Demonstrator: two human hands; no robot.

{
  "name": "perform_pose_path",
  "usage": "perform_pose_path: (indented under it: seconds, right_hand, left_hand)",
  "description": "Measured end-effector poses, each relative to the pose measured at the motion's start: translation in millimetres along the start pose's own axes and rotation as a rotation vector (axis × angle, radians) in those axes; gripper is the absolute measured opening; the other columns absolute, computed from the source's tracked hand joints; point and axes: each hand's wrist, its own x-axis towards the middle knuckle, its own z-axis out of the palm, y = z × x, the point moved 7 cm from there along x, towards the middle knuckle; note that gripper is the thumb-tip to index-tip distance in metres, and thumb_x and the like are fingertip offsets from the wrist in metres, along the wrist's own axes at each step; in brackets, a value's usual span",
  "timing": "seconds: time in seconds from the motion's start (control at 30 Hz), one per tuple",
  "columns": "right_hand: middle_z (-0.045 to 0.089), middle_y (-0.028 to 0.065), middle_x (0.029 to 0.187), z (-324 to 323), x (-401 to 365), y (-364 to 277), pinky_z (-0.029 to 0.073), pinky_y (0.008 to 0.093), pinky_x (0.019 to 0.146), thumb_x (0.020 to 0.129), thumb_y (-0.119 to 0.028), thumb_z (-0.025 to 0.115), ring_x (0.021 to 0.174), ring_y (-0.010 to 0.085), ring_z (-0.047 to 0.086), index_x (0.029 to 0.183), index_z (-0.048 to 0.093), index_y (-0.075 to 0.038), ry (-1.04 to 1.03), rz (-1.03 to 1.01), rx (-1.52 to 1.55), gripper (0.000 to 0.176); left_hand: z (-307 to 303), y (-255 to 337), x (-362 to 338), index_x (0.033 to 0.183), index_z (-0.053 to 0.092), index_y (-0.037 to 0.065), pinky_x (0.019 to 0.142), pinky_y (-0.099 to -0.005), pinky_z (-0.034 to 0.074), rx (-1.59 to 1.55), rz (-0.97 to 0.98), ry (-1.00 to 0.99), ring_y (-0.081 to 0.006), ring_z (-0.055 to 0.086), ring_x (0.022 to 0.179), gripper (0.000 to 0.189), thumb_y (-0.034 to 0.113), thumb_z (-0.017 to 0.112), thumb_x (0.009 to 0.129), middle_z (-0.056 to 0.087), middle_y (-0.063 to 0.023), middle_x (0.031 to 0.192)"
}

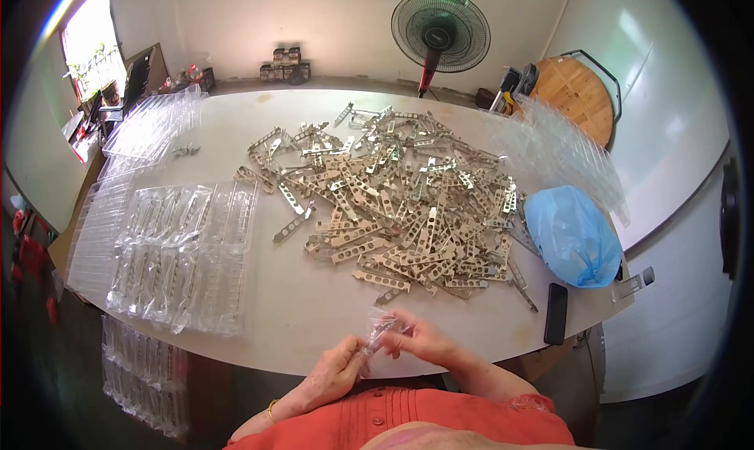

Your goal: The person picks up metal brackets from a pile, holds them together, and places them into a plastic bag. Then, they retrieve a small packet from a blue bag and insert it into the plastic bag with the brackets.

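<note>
Close to my body, at the table's near edge, my left hand [339,364] is closed around the lower end of a small clear plastic bag [380,324]. My right hand [420,338] pinches the same bag near its upper end, fingers curled. A thin metal strip seems to be inside the bag, though fingers and glare hide most of it. Beyond my hands spreads a large heap of flat metal brackets with round holes [416,206]. To the left lies a clear plastic tray [250,238] filled with bagged brackets [161,254].
Stacked clear trays stand at the left [98,222] and far right [581,155]. A blue plastic bag [573,234] and a black phone [556,315] lie on the right. More bagged pieces [145,379] sit below the table's left edge. A fan [438,38] stands behind.
</note>
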Motion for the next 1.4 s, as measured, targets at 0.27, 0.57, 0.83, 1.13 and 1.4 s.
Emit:
perform_pose_path:
  seconds: [0.27, 0.57, 0.83, 1.13, 1.4]
  right_hand:
    - [0.068, 0.0061, 0.09, 2, -4, -7, 0.053, 0.0253, 0.062, 0.103, -0.019, 0.059, 0.071, 0.01, 0.063, 0.116, 0.055, -0.003, -0.112, -0.023, -0.055, 0.021]
    - [0.064, 0.0051, 0.079, 8, -5, 0, 0.05, 0.024, 0.052, 0.104, -0.019, 0.056, 0.062, 0.0107, 0.062, 0.113, 0.051, -0.005, -0.106, 0.016, -0.067, 0.017]
    - [0.065, 0.0058, 0.077, -3, -10, -7, 0.048, 0.0239, 0.048, 0.105, -0.018, 0.054, 0.055, 0.011, 0.061, 0.111, 0.051, -0.006, -0.139, -0.052, -0.005, 0.014]
    - [0.065, 0.0093, 0.077, -12, -11, -9, 0.052, 0.0307, 0.051, 0.105, -0.016, 0.053, 0.058, 0.0169, 0.063, 0.11, 0.05, -0.007, 0.02, -0.14, 0.146, 0.012]
    - [0.065, 0.0094, 0.077, -16, -9, -2, 0.053, 0.0327, 0.052, 0.104, -0.019, 0.056, 0.059, 0.0182, 0.064, 0.111, 0.05, -0.01, 0.102, -0.05, 0.283, 0.013]
  left_hand:
    - [1, 7, -1, 0.113, 0.056, 0.001, 0.068, -0.0273, 0.051, 0.049, 0.061, 0.0, -0.0092, 0.058, 0.075, 0.015, 0.012, 0.051, 0.105, 0.062, -0.0043, 0.084]
    - [1, 0, -1, 0.113, 0.058, 0.0, 0.07, -0.0266, 0.051, -0.003, 0.014, 0.014, -0.0088, 0.058, 0.078, 0.018, 0.015, 0.051, 0.106, 0.063, -0.0049, 0.086]
    - [-13, 5, 0, 0.118, 0.066, -0.002, 0.074, -0.0264, 0.054, -0.205, 0.089, 0.053, -0.0094, 0.062, 0.082, 0.023, 0.013, 0.054, 0.104, 0.069, -0.0049, 0.094]
    - [-30, -7, 4, 0.109, 0.058, -0.007, 0.07, -0.0274, 0.056, -0.32, 0.124, 0.148, -0.0155, 0.069, 0.075, 0.015, 0.006, 0.056, 0.102, 0.07, -0.0115, 0.088]
    - [-23, 5, 6, 0.109, 0.051, -0.003, 0.062, -0.0244, 0.05, -0.132, 0.101, 0.166, -0.0134, 0.068, 0.071, 0.012, 0.003, 0.055, 0.099, 0.068, -0.01, 0.083]
